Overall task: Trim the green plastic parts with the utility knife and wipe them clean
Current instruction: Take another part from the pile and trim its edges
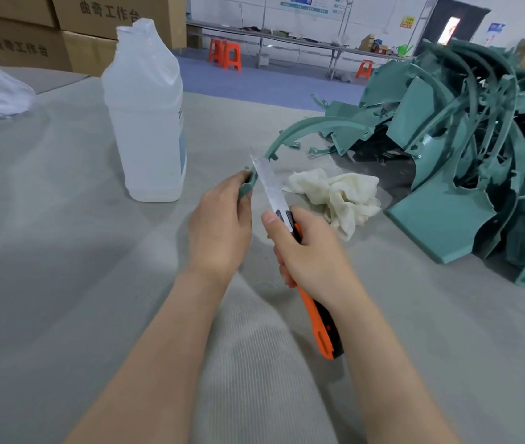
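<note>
A grey, ribbed worktop (62, 251) fills most of the frame. At its right side a large heap of green plastic parts (446, 161) is piled: panels and long curved ribs, tangled together. No separate stack of finished pieces can be seen, and which pieces in the heap have already been trimmed cannot be told, so most of the job is judged to lie ahead.

A translucent white bottle (145, 123) stands upright at upper centre-left, uncapped as far as can be seen.

In the centre, the left hand (219, 232) is wrapped round the near end of a curved green strip (299, 128), whose far end arches away toward the heap. The right hand (309, 251) is closed round the orange-and-black handle of the utility knife (315, 312), its thumb laid up by the blade's base. Both grips are therefore closed on their objects.

A crumpled white cloth (334, 193) lies on the worktop just right of the blade, between the hands and the heap, and is held by neither hand.

The long blade (270, 187) is extended and laid against the strip's edge just beyond the left fingers. Trimming of this one piece is judged to be under way; its wiping is not yet begun.
</note>
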`<control>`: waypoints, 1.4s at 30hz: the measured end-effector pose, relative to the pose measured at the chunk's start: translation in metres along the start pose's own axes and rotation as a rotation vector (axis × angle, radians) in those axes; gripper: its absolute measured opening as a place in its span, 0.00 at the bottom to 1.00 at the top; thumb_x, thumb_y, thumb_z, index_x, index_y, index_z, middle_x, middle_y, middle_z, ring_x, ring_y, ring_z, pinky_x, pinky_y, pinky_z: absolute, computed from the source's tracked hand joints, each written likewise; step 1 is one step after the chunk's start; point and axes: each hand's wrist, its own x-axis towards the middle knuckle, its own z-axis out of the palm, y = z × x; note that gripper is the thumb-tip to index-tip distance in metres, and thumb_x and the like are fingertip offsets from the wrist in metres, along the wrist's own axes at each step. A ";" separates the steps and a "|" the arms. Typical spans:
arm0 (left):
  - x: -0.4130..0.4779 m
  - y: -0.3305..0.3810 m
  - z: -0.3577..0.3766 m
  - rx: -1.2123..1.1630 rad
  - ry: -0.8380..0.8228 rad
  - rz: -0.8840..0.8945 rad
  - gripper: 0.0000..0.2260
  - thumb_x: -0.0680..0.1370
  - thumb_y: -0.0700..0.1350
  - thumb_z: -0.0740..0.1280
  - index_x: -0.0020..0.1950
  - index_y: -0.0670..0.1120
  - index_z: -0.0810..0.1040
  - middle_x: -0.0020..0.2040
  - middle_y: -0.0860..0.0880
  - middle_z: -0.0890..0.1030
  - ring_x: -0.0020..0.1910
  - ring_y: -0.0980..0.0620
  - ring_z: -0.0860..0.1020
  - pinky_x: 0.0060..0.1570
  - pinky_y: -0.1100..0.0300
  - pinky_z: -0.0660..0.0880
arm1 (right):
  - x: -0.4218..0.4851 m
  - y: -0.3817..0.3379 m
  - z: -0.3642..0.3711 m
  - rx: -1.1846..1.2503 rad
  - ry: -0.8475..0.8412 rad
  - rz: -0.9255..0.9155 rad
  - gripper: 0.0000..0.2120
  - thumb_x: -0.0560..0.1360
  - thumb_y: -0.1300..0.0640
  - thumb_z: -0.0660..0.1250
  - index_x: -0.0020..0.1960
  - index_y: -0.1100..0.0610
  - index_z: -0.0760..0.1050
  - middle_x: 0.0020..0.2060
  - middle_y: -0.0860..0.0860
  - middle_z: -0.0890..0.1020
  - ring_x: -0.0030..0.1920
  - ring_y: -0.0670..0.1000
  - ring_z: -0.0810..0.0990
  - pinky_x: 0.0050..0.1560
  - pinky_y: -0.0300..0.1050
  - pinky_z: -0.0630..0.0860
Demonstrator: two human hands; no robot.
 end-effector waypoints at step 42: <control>-0.002 -0.002 0.001 0.182 -0.043 -0.037 0.16 0.76 0.36 0.57 0.61 0.46 0.76 0.55 0.47 0.80 0.53 0.42 0.75 0.50 0.53 0.69 | -0.003 -0.001 0.004 0.022 -0.032 0.020 0.18 0.79 0.47 0.62 0.34 0.53 0.65 0.28 0.51 0.69 0.22 0.48 0.68 0.23 0.39 0.67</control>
